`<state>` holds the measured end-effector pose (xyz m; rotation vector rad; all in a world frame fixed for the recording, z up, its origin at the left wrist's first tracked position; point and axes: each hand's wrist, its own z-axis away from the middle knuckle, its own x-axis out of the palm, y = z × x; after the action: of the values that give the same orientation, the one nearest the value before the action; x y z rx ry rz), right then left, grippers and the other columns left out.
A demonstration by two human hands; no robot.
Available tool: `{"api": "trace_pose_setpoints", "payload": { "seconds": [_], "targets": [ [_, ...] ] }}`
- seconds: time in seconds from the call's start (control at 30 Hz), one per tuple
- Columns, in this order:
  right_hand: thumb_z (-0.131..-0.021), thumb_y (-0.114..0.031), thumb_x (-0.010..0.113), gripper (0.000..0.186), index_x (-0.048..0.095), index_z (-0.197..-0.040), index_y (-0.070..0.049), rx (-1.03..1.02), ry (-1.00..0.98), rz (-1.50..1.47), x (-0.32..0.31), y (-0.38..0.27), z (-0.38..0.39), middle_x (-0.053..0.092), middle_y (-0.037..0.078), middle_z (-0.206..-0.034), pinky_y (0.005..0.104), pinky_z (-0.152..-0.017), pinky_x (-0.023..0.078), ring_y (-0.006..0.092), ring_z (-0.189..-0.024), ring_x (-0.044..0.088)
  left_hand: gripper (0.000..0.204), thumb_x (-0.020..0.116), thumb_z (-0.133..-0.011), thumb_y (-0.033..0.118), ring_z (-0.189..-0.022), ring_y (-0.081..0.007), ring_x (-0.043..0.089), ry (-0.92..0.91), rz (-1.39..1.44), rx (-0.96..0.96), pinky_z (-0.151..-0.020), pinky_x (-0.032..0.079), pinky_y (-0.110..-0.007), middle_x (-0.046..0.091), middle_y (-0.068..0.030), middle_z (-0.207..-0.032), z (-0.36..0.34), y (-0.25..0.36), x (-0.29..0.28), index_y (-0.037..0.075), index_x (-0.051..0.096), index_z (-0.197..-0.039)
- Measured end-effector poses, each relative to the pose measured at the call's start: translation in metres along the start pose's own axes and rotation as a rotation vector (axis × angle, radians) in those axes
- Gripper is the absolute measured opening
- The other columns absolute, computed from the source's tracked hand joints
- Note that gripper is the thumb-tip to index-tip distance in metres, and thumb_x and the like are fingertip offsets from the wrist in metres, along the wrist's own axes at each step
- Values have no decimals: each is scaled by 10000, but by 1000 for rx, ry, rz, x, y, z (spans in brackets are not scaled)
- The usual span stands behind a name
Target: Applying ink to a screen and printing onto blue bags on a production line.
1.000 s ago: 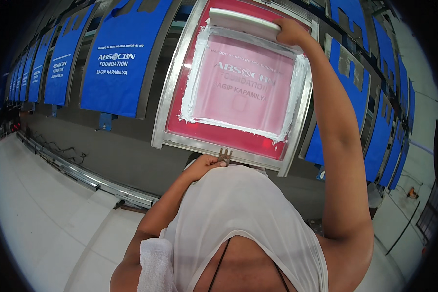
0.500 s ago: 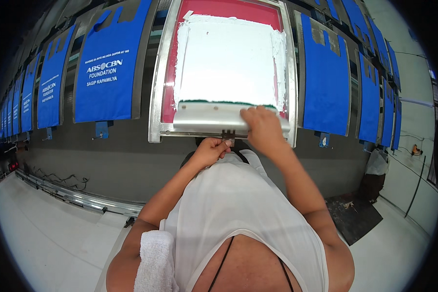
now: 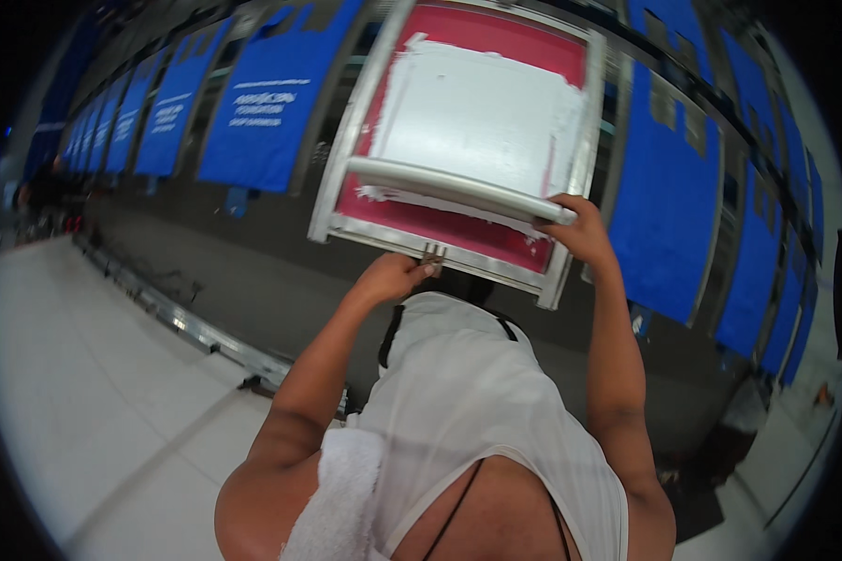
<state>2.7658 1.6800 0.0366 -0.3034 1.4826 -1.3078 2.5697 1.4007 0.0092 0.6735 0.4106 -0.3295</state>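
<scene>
A metal-framed printing screen point(image 3: 361, 122) with red mesh lies in front of me, white ink point(image 3: 482, 112) spread over most of its middle. Across its near part rests a long silvery squeegee point(image 3: 449, 187), tilted down to the right. My right hand point(image 3: 583, 230) grips the squeegee's right end, thumb and fingers closed around it. At the middle of the screen's near edge, my left hand point(image 3: 390, 279) pinches a small slotted metal bracket point(image 3: 433, 253). Red mesh with streaks of white shows between the squeegee and the near rail.
Rows of boards with blue fabric pieces stretch away on both sides, such as the blue piece on the left point(image 3: 276, 103) and the one on the right point(image 3: 664, 187). A metal rail point(image 3: 187, 323) runs along the floor at the left.
My right hand has slid from the squeegee's middle to its right end, and the squeegee sits farther from the near rail. The view has turned; my left hand stays at the bracket.
</scene>
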Motion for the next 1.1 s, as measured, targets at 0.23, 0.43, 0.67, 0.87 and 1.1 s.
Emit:
{"api": "trace_pose_setpoints", "payload": {
  "seconds": [0.23,0.43,0.67,0.87,1.1],
  "targets": [
    [-685,-129,760,294,674,-930,11,194,103,-428,6,20,-27,652,48,-812,264,-672,455,106,-728,579,418,516,-895,394,-907,-364,609,901,106,-82,-797,465,-419,638,-204,-951,-43,-43,-132,47,596,-1116],
    [-680,-112,759,234,675,-873,-10,272,135,-602,-12,19,-17,643,32,-776,248,-643,423,100,-713,563,422,493,-941,218,-1036,-181,551,700,589,138,-886,429,-287,591,-147,-1158,-47,-62,-120,-65,477,-1253],
    [-628,-112,769,292,683,-887,-10,263,271,-422,-131,50,81,646,30,-792,269,-739,442,121,-781,576,488,509,-950,286,-1002,-135,539,659,711,118,-878,423,-263,586,-124,-1168,-41,52,-20,-10,426,-1330],
    [-628,-53,733,288,682,-908,-3,304,359,-466,-246,141,175,635,26,-811,266,-759,454,126,-791,583,448,573,-917,276,-881,-110,551,634,701,328,-785,448,-245,639,-100,-1033,-90,174,107,-24,513,-1246],
    [-644,-76,758,302,681,-925,2,309,266,-473,-291,207,179,648,48,-841,272,-734,465,130,-803,586,438,572,-918,272,-894,-116,561,643,775,242,-803,447,-252,640,-100,-1029,-83,222,146,-27,521,-1234]
  ]
}}
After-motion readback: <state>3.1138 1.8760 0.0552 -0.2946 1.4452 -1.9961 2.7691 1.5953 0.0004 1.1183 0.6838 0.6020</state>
